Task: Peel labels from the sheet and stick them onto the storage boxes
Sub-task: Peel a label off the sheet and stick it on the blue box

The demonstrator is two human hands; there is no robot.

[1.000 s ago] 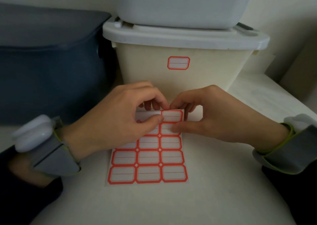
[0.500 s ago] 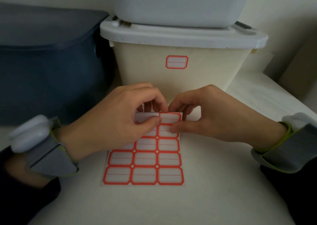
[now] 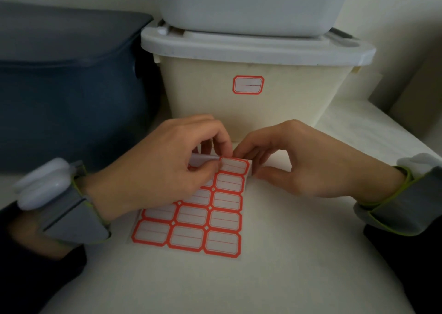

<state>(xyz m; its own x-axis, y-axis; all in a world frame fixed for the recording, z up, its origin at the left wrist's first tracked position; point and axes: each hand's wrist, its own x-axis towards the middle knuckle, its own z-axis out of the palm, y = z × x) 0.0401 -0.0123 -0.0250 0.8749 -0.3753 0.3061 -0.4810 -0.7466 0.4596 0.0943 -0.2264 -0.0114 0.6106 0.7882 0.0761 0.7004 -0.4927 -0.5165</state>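
A sheet of red-bordered labels (image 3: 205, 220) lies on the white table in front of me. My left hand (image 3: 167, 167) pinches the sheet's top edge, thumb pressed on the upper row. My right hand (image 3: 296, 165) holds the sheet's top right corner between forefinger and thumb, beside the top right label (image 3: 234, 165). Behind the hands stands a cream storage box (image 3: 253, 103) with a white lid; one red-bordered label (image 3: 248, 84) is stuck on its front. A dark blue storage box (image 3: 71, 93) stands at the left.
A pale grey box (image 3: 253, 5) is stacked on the cream box's lid. A wall corner and a pale panel (image 3: 411, 84) close off the back right. Both wrists wear grey bands with white units. Bare white tabletop (image 3: 263, 277) lies in front of the sheet.
The sheet has shifted slightly left and turned a little. My right thumb has slid off the second label to the sheet's right edge. Both hands stay at the top edge.
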